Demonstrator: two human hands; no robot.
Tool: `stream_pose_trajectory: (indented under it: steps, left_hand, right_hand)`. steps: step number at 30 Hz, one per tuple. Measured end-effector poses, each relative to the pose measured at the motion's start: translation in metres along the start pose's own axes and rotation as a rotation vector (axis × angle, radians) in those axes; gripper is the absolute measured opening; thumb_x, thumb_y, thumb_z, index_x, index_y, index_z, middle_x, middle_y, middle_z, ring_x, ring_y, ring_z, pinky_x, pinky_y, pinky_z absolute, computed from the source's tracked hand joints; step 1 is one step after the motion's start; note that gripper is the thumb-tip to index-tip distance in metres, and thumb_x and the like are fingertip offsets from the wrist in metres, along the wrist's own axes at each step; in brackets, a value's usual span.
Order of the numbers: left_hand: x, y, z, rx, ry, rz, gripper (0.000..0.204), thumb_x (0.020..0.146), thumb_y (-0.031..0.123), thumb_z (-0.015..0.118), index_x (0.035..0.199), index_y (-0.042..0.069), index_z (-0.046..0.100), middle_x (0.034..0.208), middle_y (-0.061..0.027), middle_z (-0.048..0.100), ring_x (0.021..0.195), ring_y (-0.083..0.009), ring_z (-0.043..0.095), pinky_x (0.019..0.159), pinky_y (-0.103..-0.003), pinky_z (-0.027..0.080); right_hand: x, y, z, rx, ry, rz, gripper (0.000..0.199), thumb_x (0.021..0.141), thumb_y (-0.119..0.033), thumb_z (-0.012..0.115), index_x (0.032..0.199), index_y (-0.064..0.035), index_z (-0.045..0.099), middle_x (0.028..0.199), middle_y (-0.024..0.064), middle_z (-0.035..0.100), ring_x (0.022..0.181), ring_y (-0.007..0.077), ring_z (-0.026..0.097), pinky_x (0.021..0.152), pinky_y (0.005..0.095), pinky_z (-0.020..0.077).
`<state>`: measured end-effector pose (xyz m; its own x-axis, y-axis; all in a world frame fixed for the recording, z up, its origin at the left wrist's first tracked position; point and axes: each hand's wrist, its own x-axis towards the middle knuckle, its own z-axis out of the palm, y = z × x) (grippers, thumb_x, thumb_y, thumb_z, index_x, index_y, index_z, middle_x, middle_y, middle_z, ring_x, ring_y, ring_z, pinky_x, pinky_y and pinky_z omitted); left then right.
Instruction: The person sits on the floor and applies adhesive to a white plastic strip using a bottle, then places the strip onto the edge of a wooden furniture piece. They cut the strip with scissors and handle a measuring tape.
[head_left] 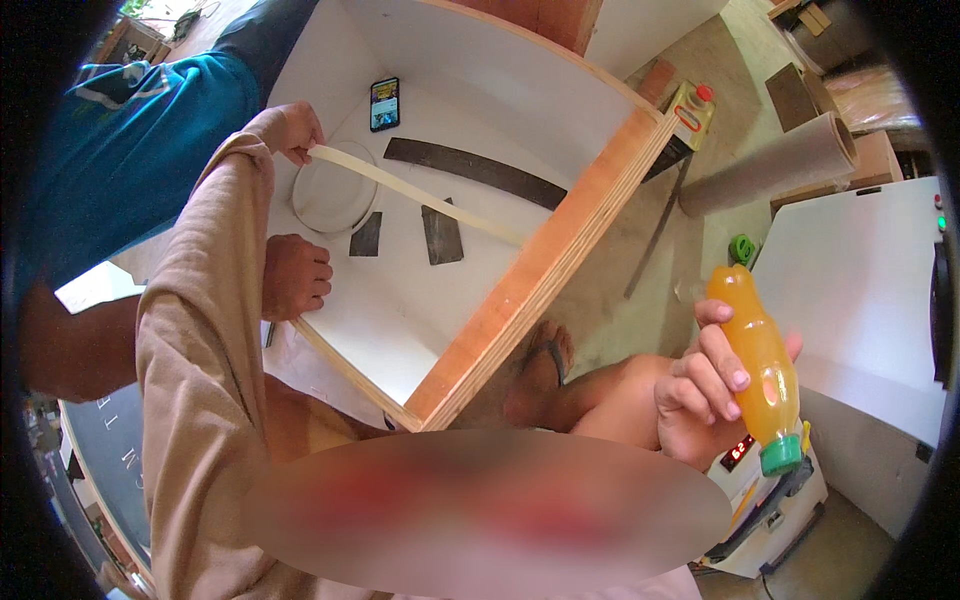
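Note:
My left hand (290, 132), in a brown sleeve, is closed on the end of a thin pale strip (420, 197). The strip slants across the inside of a white-lined wooden box (500, 320), its far end near the box's thick plywood edge. My right hand (712, 385) is wrapped round a clear plastic bottle (760, 350) of orange-yellow liquid. The bottle is tilted, its green cap pointing down. Another person's hand (297, 277) rests curled at the box's left rim, below my left hand.
Inside the box lie a phone (384, 104), a round white disc (335, 187), a long dark strip (475, 172) and two small dark pieces. A person in a teal shirt (150, 150) is at the left. A white machine (860, 290), a brown roll (770, 165) and a metal can (692, 115) stand right.

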<state>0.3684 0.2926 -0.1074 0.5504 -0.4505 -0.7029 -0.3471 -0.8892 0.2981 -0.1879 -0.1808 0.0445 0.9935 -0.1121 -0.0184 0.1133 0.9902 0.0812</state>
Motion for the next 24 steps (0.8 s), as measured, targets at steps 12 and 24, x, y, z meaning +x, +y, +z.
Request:
stream_pose_trajectory:
  steps: [12, 24]
  left_hand:
    - [0.094, -0.009, 0.048, 0.713, 0.242, -0.169, 0.014, 0.091, 0.013, 0.079, 0.104, 0.012, 0.084, 0.108, -0.015, 0.079, 0.101, -0.0289, 0.078, 0.086, -0.042, 0.064]
    - [0.187, -0.077, 0.154, 0.57, 0.262, -0.443, 0.025, 0.093, 0.021, 0.073, 0.115, 0.026, 0.084, 0.122, -0.0065, 0.076, 0.123, -0.0307, 0.069, 0.106, -0.043, 0.057]
  right_hand:
    - [0.017, -0.001, -0.005, -0.009, 0.096, -0.031, 0.075, 0.107, -0.065, 0.055, 0.14, -0.0006, 0.034, 0.088, 0.015, 0.063, 0.064, 0.0225, 0.062, 0.058, 0.0326, 0.0444]
    - [0.02, -0.011, -0.013, -0.009, 0.134, -0.082, 0.078, 0.104, -0.066, 0.059, 0.139, -0.0011, 0.033, 0.087, 0.016, 0.064, 0.064, 0.0233, 0.063, 0.056, 0.0324, 0.0436]
